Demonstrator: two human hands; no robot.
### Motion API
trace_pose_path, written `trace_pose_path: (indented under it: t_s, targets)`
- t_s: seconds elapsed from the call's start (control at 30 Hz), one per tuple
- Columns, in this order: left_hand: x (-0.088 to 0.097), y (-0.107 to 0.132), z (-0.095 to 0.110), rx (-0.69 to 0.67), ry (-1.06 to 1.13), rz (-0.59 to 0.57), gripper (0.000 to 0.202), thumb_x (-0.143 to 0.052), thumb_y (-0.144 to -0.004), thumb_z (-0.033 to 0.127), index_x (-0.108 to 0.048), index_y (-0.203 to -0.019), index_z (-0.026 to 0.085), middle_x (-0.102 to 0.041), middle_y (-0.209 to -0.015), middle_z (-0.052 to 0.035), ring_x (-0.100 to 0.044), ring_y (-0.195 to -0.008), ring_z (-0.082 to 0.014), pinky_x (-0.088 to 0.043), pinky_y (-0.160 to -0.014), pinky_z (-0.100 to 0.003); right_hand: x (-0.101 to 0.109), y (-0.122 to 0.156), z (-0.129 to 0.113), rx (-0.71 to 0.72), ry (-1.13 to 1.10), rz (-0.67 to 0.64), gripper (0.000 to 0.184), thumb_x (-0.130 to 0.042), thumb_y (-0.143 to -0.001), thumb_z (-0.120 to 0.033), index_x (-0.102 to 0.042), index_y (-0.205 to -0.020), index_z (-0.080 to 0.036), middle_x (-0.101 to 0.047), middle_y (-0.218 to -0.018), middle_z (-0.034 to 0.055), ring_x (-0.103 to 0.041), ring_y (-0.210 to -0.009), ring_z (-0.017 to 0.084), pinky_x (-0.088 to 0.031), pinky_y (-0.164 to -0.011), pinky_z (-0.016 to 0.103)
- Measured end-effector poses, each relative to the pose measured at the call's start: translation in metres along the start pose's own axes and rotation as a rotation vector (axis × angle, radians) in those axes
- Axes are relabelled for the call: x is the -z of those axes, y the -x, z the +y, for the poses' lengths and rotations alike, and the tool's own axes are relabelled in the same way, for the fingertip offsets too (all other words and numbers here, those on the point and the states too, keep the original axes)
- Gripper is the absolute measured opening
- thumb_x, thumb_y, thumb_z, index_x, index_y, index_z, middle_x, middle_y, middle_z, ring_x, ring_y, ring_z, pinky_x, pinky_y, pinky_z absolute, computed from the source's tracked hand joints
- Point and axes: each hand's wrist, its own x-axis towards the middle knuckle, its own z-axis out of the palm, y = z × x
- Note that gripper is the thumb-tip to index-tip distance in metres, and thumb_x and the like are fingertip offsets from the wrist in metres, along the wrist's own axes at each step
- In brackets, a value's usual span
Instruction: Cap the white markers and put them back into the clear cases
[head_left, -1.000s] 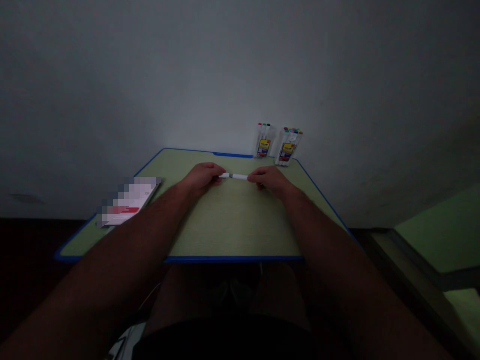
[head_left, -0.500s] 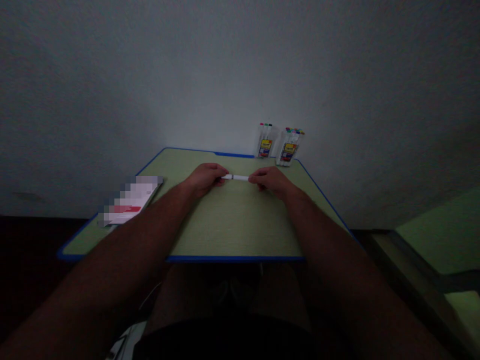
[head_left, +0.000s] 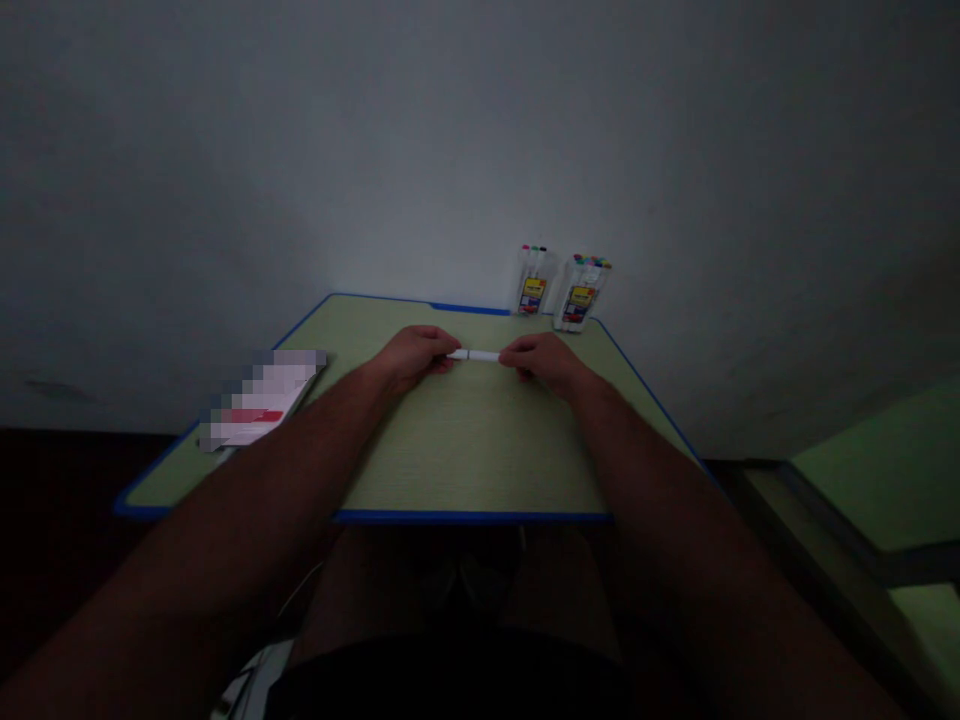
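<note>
A white marker pen [head_left: 475, 355] lies level between my two hands, just above the green desk [head_left: 465, 440]. My left hand [head_left: 411, 354] is closed on its left end and my right hand [head_left: 541, 358] is closed on its right end. Only the pen's middle shows between the fingers. Both forearms reach across the desk from its near edge.
Two clear packs of coloured markers [head_left: 532, 281] [head_left: 581, 294] lean against the wall at the desk's far right corner. A flat white and red booklet [head_left: 259, 410] lies at the desk's left edge. A second green surface [head_left: 885, 470] sits lower right.
Almost nothing has moved; both hands keep their hold on the pen, and the view has shifted very slightly.
</note>
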Motion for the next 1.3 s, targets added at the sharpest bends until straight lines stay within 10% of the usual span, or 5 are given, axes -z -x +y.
trace_pose_path:
  t_s: [0.67, 1.3]
  targets:
    - [-0.002, 0.006, 0.011, 0.142, 0.141, -0.123, 0.031, -0.058, -0.089, 0.03, -0.069, -0.069, 0.009, -0.064, -0.062, -0.0093, -0.057, -0.049, -0.0108, -0.046, -0.048, -0.021, 0.006, -0.007, 0.01, 0.006, 0.085, 0.048, 0.028, -0.074, -0.074, -0.035, -0.078, -0.094, -0.016, -0.064, -0.064, 0.0008, -0.048, -0.053, 0.009, -0.035, -0.051, 0.023]
    - [-0.008, 0.007, 0.001, -0.111, -0.233, -0.096, 0.01, -0.075, -0.065, 0.009, -0.067, -0.071, 0.012, -0.063, -0.057, -0.0018, -0.053, -0.048, -0.01, -0.041, -0.049, -0.024, 0.0, -0.003, 0.003, 0.071, 0.157, 0.091, 0.024, -0.074, -0.072, -0.035, -0.078, -0.084, -0.015, -0.062, -0.061, 0.0005, -0.05, -0.057, 0.01, -0.037, -0.056, 0.024]
